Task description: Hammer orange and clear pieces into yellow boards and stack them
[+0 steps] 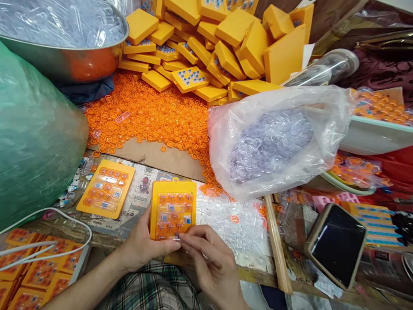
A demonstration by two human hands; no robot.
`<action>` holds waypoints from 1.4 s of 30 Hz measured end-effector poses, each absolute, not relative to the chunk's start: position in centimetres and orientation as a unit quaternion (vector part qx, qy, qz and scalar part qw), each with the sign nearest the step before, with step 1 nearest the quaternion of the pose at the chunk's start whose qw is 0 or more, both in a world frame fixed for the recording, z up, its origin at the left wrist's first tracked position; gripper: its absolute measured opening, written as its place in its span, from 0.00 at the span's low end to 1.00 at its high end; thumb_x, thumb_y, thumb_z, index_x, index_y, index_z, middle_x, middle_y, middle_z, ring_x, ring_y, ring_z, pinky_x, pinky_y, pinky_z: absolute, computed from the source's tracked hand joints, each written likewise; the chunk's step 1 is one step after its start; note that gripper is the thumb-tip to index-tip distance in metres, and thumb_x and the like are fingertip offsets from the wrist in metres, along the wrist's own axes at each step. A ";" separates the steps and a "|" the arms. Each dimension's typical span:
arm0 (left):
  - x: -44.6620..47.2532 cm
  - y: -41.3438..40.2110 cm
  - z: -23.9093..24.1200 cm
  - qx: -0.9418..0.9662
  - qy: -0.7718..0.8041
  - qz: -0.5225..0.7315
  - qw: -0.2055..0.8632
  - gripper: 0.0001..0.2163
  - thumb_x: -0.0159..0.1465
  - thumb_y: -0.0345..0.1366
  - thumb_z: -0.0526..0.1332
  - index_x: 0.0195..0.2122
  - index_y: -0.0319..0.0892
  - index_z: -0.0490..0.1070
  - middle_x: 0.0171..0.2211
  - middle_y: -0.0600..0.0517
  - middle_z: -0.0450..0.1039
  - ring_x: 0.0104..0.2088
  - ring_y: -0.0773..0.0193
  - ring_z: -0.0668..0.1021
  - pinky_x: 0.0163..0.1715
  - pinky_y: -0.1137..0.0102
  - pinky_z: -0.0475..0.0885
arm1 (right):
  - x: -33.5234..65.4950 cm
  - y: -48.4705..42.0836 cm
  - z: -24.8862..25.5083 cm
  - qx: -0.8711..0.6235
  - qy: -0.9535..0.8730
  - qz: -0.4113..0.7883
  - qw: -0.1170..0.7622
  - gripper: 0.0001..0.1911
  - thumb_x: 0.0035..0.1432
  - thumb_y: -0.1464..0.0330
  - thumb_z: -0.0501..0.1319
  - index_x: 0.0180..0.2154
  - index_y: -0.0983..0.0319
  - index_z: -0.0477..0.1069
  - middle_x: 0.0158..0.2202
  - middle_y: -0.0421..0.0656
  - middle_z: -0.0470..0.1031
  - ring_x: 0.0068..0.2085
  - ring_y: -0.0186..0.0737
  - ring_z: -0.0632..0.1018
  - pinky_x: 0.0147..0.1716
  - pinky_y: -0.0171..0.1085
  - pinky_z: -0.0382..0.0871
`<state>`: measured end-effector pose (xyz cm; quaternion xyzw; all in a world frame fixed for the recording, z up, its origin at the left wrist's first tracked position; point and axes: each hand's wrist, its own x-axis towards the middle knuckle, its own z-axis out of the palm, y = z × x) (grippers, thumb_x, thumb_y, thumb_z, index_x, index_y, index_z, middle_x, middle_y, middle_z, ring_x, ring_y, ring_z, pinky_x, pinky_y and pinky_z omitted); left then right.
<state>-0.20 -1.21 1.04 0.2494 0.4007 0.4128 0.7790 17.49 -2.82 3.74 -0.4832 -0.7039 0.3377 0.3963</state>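
Note:
My left hand (pixel 142 239) grips a yellow plastic puzzle board (pixel 174 209) by its left and lower edges, thumb along the bottom. Rows of clear orange caps and a few clear pieces with blue bits fill its face. At the board's lower edge, my right hand (pixel 213 254) pinches a small clear plastic piece (pixel 176 237) between thumb and forefinger, close to the left thumb; the fingers partly hide it. To the left, a second yellow board (pixel 106 189) with similar orange caps lies flat on the printed bench top.
Loose orange caps (pixel 148 112) spread behind the boards, below a pile of yellow boards (pixel 226 47). An open bag of clear pieces (pixel 274 142) stands right of centre. A wooden stick (pixel 276 245), a dark-screened device (pixel 337 245), a green bag (pixel 35 137) and a metal bowl (pixel 84 56) flank the bench.

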 end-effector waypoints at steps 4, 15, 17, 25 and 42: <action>-0.3 -1.3 1.6 0.303 0.449 0.422 0.727 0.25 0.51 0.35 0.72 0.48 0.40 0.65 0.45 0.45 0.78 0.44 0.54 0.81 0.46 0.60 0.76 | 17.0 -2.8 3.3 -0.581 -0.587 0.333 0.455 0.16 0.51 0.72 0.70 0.41 0.52 0.74 0.47 0.42 0.68 0.47 0.39 0.75 0.44 0.36 0.72; 0.3 -1.1 1.9 0.324 0.497 0.443 0.672 0.24 0.53 0.34 0.71 0.49 0.42 0.63 0.43 0.48 0.78 0.42 0.57 0.81 0.43 0.66 0.77 | 15.5 -2.1 2.0 -0.502 -0.354 0.639 0.462 0.26 0.55 0.66 0.68 0.48 0.49 0.55 0.46 0.39 0.75 0.46 0.39 0.79 0.47 0.42 0.72; 0.4 -0.9 1.8 0.302 0.500 0.444 0.679 0.24 0.52 0.34 0.71 0.48 0.42 0.64 0.42 0.48 0.78 0.42 0.57 0.81 0.43 0.66 0.77 | 15.4 -2.2 2.0 -0.511 -0.372 0.626 0.456 0.25 0.56 0.66 0.67 0.48 0.48 0.56 0.45 0.39 0.76 0.45 0.40 0.80 0.45 0.42 0.74; 0.5 -0.1 2.1 0.167 0.443 0.448 0.758 0.29 0.48 0.31 0.74 0.49 0.39 0.64 0.44 0.43 0.78 0.42 0.55 0.81 0.46 0.61 0.76 | 22.2 3.6 8.4 -0.605 -0.703 0.003 0.373 0.14 0.57 0.72 0.64 0.46 0.56 0.75 0.44 0.43 0.80 0.42 0.44 0.81 0.47 0.47 0.74; 0.4 -0.3 2.8 0.126 0.409 0.415 0.803 0.32 0.45 0.31 0.75 0.51 0.37 0.66 0.47 0.38 0.77 0.46 0.48 0.80 0.48 0.57 0.74 | 25.7 9.4 9.3 -0.608 -0.722 -0.114 0.311 0.10 0.61 0.72 0.59 0.43 0.58 0.76 0.38 0.42 0.78 0.36 0.39 0.78 0.37 0.39 0.71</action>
